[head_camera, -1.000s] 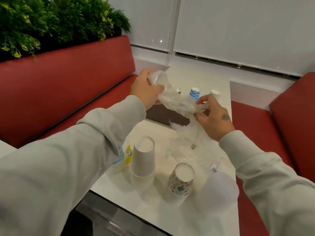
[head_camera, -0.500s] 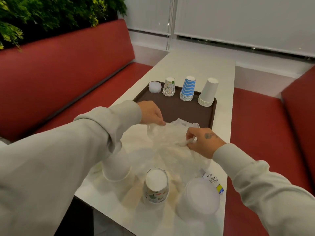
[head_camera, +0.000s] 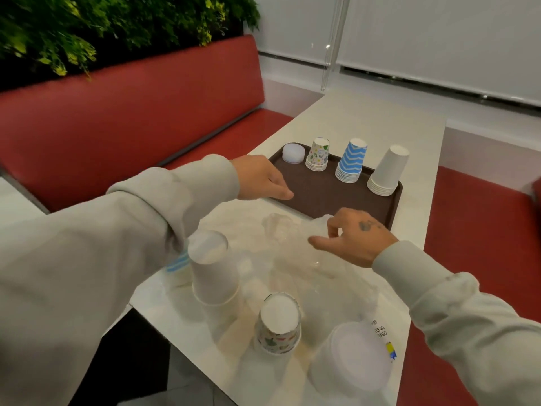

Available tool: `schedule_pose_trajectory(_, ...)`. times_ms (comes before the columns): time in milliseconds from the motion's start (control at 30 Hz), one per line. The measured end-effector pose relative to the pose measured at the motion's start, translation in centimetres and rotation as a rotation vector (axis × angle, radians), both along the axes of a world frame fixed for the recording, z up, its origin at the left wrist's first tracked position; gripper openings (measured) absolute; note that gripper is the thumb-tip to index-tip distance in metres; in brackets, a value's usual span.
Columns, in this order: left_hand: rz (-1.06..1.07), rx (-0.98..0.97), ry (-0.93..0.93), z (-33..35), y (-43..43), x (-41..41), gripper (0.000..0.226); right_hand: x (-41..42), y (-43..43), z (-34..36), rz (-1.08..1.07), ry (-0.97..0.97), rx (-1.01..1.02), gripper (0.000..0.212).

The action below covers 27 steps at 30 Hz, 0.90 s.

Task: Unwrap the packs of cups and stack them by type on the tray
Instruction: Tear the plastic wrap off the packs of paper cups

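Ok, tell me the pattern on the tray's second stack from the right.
The cup stack has blue-and-white zigzag stripes; the head view shows it.
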State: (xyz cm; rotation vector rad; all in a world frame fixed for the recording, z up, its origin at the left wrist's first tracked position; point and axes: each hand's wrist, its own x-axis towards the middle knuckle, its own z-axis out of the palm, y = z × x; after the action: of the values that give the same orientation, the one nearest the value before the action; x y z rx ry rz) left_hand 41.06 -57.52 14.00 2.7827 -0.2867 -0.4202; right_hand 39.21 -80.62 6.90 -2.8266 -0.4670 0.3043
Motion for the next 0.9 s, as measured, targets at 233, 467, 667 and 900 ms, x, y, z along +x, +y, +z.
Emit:
schedule_pose_trajectory(233,0.092,-0.14,-0.123,3.1,4.8,-2.5,0.033,2.0,3.0,3.1,0.054,-0.043,0.096,0.031)
schedule_pose_trajectory(467,0.185,-0.243,-0.159,3.7,11.2,-4.8,0.036,1.8,8.7,7.4,0.128,-0.148,0.204,0.027)
schedule_pose_trajectory(667,0.166,-0.307,-0.132,2.3,16.8,-5.2,0.04,-0.1,15.6,10.6,0.233,-0.143,0.133,0.023)
schedule_pose_trajectory(900,0.004,-0.342,0.007,-1.7,24.1,-4.1,0.036,-2.7,25.4,10.9,0.232,0.028,-0.086,0.039)
